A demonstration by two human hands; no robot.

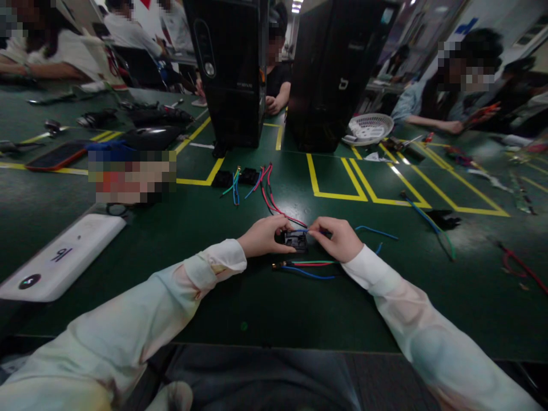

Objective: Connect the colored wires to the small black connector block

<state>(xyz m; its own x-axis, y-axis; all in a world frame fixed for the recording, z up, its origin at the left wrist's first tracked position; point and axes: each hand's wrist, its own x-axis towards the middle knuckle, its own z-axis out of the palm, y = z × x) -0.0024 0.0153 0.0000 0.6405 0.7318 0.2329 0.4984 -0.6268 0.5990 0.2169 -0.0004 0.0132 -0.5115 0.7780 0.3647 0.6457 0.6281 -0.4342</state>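
centrally, a small black plastic housing with an open, ridged interior (296, 242) lies between the two hands, just above the dark green tabletop (205, 308) or resting on it; which of the two cannot be told. the left hand (262, 236) grips the housing from its left side, fingers at the far edge and thumb along the near edge. the right hand (339, 238) is closed in a pinch at the housing's right edge, apparently on a thin blue insulated wire (302, 230) that crosses the far part of the housing; whether the fingertips also press the plastic is unclear. red-and-black insulated leads (270, 197) run toward the housing's far side. nearer the wearer lies a loose set of green, red and blue wires (310, 265) with a brass-coloured end.

as to handling, the housing is probably light and rigid, its thin inner ribs likely fragile; it is best held by the outer walls, as on the left. the wire is likely flexible but springy, smooth enough to slip, and best pinched close to its end
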